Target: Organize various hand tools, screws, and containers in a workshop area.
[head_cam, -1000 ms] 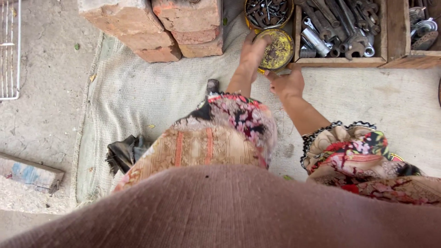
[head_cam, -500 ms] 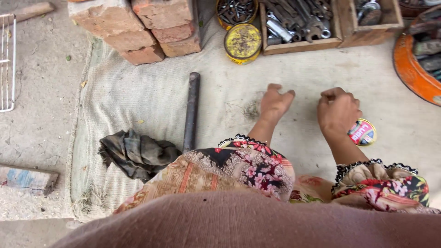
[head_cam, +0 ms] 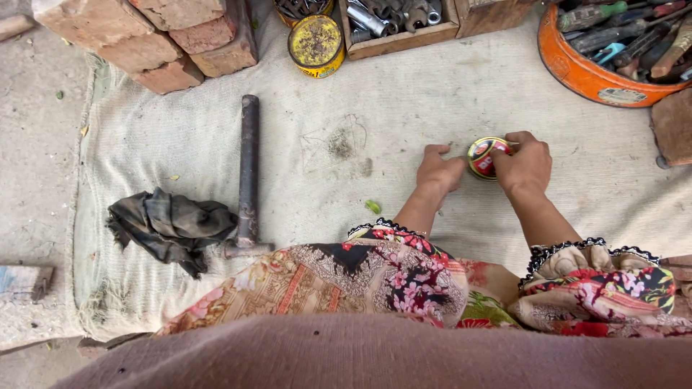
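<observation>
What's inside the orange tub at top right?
The orange tub holds a pile of hand tools with red, green and blue handles showing. Whatever lies lower down is covered, and part of the tub is out of frame.

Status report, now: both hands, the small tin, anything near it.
Left hand and right hand both gripping the small round tin. Tin just over the cloth mat. Nothing between them; hammer and rag off to the left.

Daylit bare concrete floor under a pale woven mat, bricks stacked beyond.
</observation>
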